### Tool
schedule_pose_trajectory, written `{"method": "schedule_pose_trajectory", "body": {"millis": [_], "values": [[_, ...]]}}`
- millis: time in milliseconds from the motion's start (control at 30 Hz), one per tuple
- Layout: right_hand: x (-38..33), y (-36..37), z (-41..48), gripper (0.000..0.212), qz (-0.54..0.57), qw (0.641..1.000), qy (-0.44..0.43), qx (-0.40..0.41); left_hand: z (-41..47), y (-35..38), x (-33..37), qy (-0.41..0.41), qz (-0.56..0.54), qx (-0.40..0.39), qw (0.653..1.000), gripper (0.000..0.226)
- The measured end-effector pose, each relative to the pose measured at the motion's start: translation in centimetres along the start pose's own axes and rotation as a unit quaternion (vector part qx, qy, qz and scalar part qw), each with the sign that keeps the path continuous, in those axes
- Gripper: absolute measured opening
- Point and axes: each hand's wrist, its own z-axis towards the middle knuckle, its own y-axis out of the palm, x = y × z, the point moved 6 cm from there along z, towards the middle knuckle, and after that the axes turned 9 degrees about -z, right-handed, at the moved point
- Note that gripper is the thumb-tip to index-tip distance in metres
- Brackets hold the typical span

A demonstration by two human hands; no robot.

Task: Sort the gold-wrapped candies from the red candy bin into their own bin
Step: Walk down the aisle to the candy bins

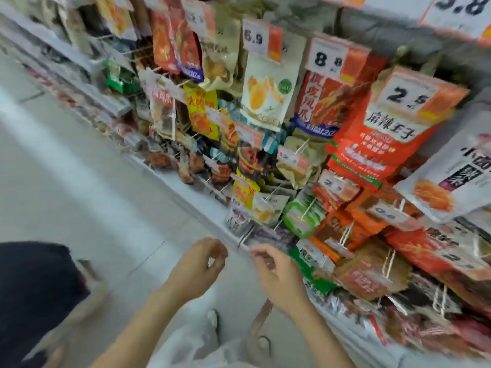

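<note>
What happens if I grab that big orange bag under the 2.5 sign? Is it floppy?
Probably floppy: the orange bag looks like thin, creased plastic. It likely feels light, since it hangs freely under the 2.5 price tag. Its glossy skin may be a bit slippery.

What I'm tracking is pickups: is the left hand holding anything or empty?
Cannot tell. On the left hand, fingers curl to meet the thumb, but motion blur hides whether anything is pinched between them.
</note>
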Motion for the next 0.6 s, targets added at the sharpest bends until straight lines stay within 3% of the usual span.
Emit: {"method": "schedule_pose_trajectory", "body": {"millis": [133,233,367,600], "values": [[-3.6,2.6,4.4,0.024,-0.003,0.999,-0.044,-0.005,0.5,-5.0,-2.0,-0.052,-0.113,0.085,0.989,0.018],[-5.8,6.8,8.2,0.026,0.002,0.998,-0.058,-0.037,1.0,-8.2,-6.5,-0.091,-0.117,0.093,0.985,0.018],[-9.4,13.7,16.3,0.029,-0.045,0.992,-0.061,-0.106,3.7,-14.3,-14.1,-0.126,-0.079,0.082,0.985,0.015],[-19.6,25.6,31.8,0.022,-0.151,0.968,-0.067,-0.191,9.2,-28.0,-25.6,-0.179,-0.009,-0.002,0.984,0.022]]}}
